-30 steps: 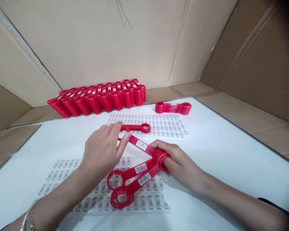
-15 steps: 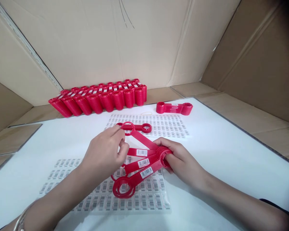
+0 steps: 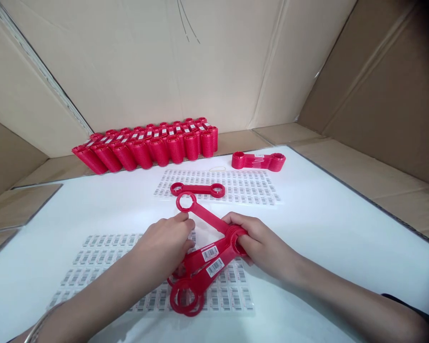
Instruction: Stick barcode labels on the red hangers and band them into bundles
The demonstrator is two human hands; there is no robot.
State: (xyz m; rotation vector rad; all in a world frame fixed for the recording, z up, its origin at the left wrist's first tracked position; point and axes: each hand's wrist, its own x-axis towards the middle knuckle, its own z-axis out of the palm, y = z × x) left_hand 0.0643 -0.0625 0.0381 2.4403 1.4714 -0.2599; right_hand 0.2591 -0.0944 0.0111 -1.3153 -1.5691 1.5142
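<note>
My right hand (image 3: 268, 245) grips a fanned bunch of flat red plastic double-ring links (image 3: 214, 276) by their stacked ring ends, with the thumb over the ring. White barcode labels show on two of the lower links, while one upper link stands apart, its visible face unlabelled. My left hand (image 3: 168, 240) is closed beside the far ends of the fan; what its fingertips hold is hidden. Beneath both lies a sheet of barcode stickers (image 3: 103, 257). Beyond the hands, a small stack of red links (image 3: 197, 189) rests on a second sticker sheet (image 3: 250, 186).
A long row of stacked red links (image 3: 153, 151) stands at the back left. One labelled stack (image 3: 259, 161) sits at the back right, with a thin rubber band (image 3: 217, 168) to its left. Cardboard walls (image 3: 229, 62) surround the white table (image 3: 329, 228).
My left hand has come down toward me from the upper link's ring. A labelled middle link has swung down toward the lower ones. My right hand still grips the bunch, slightly lower left.
</note>
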